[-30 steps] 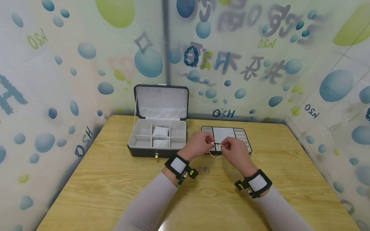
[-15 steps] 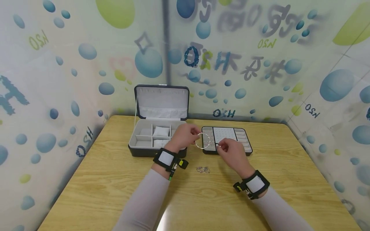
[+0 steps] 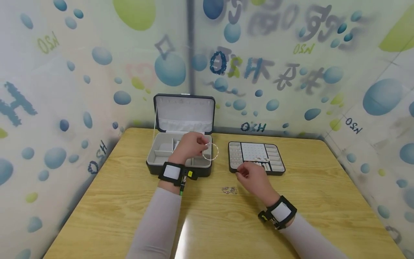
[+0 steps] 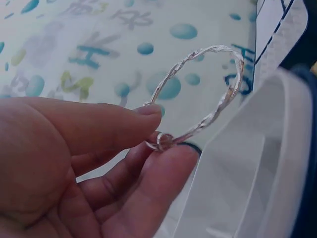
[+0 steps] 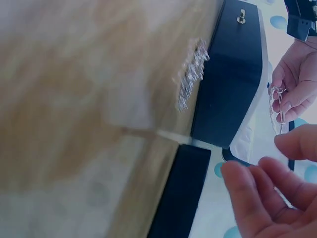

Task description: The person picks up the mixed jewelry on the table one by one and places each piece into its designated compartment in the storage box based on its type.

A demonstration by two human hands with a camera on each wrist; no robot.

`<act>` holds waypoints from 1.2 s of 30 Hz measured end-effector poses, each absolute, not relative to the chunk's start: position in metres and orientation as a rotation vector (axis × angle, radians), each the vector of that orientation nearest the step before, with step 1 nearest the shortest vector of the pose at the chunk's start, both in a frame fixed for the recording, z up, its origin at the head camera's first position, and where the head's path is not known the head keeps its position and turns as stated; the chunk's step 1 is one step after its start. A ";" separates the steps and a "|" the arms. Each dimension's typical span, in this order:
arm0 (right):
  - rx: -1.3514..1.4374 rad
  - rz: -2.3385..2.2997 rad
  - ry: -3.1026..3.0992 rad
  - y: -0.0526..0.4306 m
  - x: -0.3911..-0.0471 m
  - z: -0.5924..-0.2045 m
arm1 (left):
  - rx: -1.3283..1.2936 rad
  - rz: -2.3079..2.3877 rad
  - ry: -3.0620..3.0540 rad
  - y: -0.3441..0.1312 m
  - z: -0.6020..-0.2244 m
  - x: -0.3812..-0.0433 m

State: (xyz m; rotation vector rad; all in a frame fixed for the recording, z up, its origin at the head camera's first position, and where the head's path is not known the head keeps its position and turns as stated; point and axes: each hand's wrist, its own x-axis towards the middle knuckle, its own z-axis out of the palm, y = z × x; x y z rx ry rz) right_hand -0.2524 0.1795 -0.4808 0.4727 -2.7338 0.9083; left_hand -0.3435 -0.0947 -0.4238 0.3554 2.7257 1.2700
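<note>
My left hand (image 3: 191,146) pinches a silver twisted bangle (image 4: 213,116) between thumb and fingers. It holds the bangle upright over the right-hand compartments of an open jewelry box (image 3: 203,172). Small rings at the bangle's clasp show by the fingertips in the left wrist view. My right hand (image 3: 255,180) hovers at the front edge of a flat jewelry tray (image 3: 252,149), holding nothing. Its fingers are loosely bent and the thumb stands apart from them in the right wrist view. Part of the box's inside is hidden behind my left hand.
A small heap of shiny jewelry (image 3: 229,190) lies on the wooden table (image 3: 213,223) in front of the box and tray. The box lid (image 3: 185,113) stands raised at the back, near the patterned wall. Small pieces of jewelry (image 3: 261,159) sit on the tray.
Both hands were at the bangle over the tray. The right hand let go and drew back slightly. My left hand carried the bangle left, to over the box.
</note>
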 end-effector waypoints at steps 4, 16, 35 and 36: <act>0.539 1.013 -2.713 0.172 -0.252 -0.484 | 0.293 1.308 2.718 -0.109 -0.428 -0.348; 0.737 0.906 -2.660 0.127 -0.251 -0.480 | 0.246 1.291 2.686 -0.123 -0.434 -0.350; 0.964 0.691 -2.658 0.104 -0.267 -0.485 | 0.273 1.140 2.739 -0.118 -0.442 -0.351; 0.973 0.689 -2.653 0.103 -0.267 -0.485 | 0.278 1.137 2.739 -0.117 -0.442 -0.351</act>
